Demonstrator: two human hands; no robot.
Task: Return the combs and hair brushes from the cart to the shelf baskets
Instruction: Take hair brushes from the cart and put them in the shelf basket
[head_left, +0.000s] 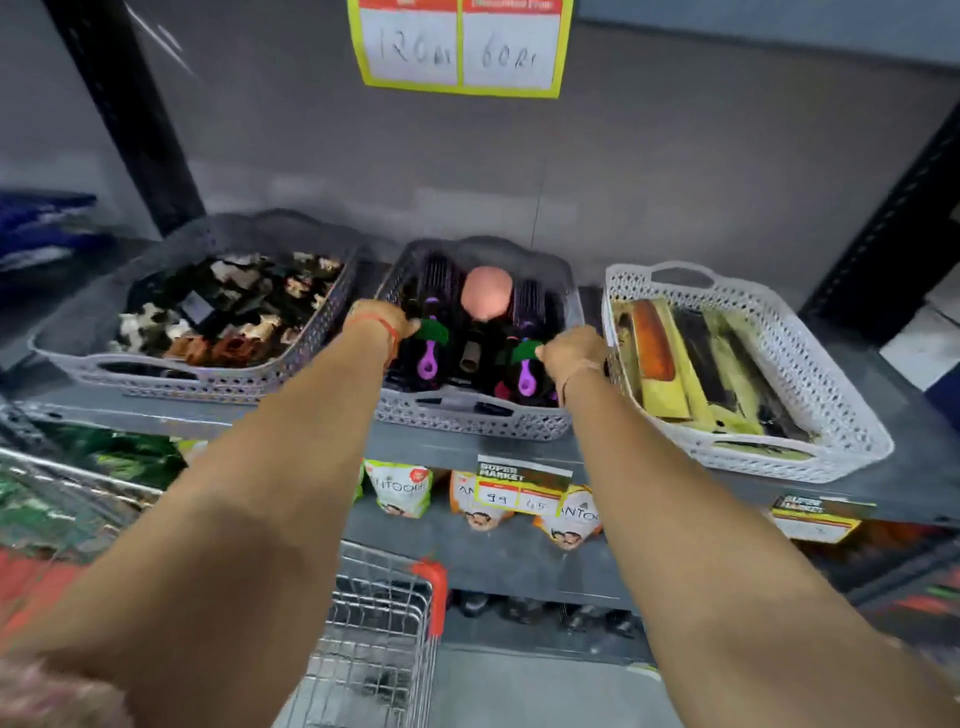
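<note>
Middle grey lattice plastic basket (470, 423) on shelf: stocked with purple-handled black hair brushes (430, 332). Left hand (382, 325), right hand (571, 353): each grip pinching a green brush tag inside. Wire cart (374, 639) contents unclear; task seemingly near finished.

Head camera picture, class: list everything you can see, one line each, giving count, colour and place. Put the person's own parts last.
Baskets: three, pale lattice plastic, side by side on the grey shelf.
Hair clips: a heap, black, brown and white, in the left basket.
Hair brushes: several, mostly black and purple with one pink, in the middle basket.
Combs: several, on yellow-green cards, in the right basket.
Price signs: one yellow on the wall, two on the shelf edge.
Pouches: a few, on the shelf below.
Cart: one, wire with red corner, bottom centre.
Hands: left hand and right hand, both at the brushes in the middle basket.
</note>
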